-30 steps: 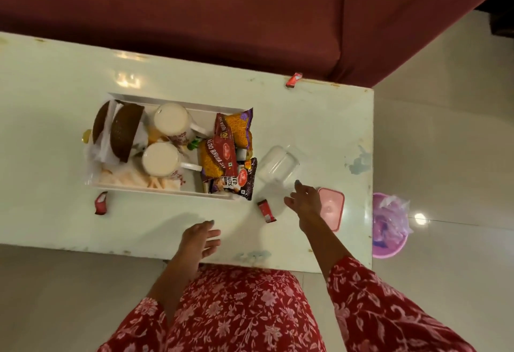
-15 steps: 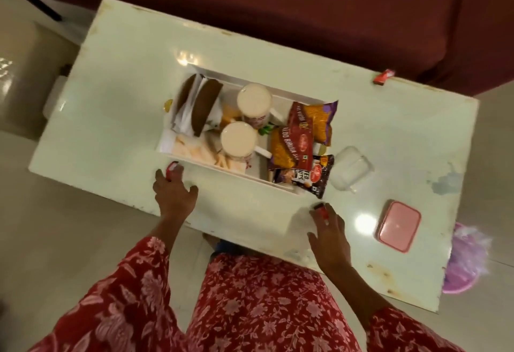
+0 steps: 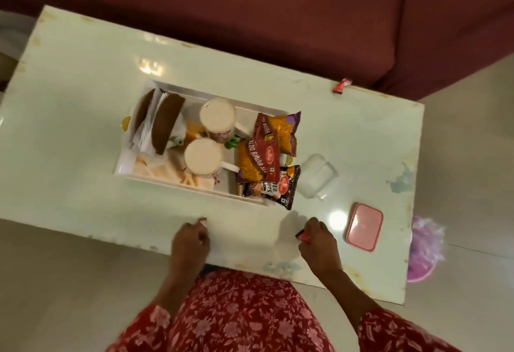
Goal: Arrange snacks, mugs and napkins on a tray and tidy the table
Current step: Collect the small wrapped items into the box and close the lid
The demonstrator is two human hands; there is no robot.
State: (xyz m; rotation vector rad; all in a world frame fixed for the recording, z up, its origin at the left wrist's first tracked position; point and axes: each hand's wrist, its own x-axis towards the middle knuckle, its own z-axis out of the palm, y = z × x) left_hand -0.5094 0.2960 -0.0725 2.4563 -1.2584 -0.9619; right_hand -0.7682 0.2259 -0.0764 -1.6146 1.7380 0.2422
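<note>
A white tray [image 3: 194, 189] sits mid-table holding two white mugs [image 3: 217, 119] [image 3: 202, 157], a napkin holder with white napkins [image 3: 160, 126], and red, orange and purple snack packets [image 3: 264, 154]. My left hand [image 3: 190, 243] is at the table's near edge, its fingers closed on a small red wrapper [image 3: 202, 221]. My right hand [image 3: 318, 240], further right near the front edge, pinches another small red wrapper [image 3: 302, 236]. A third red wrapper [image 3: 341, 88] lies at the table's far edge.
A clear plastic container [image 3: 318, 176] lies right of the tray, and its pink lid [image 3: 364, 226] rests near the right front. A pink bin with a plastic liner [image 3: 424, 248] stands on the floor off the table's right end. A maroon sofa [image 3: 250, 4] runs behind.
Both hands picked up a red wrapper from the table in front of the tray and have drawn back toward the near edge. The camera view has shifted.
</note>
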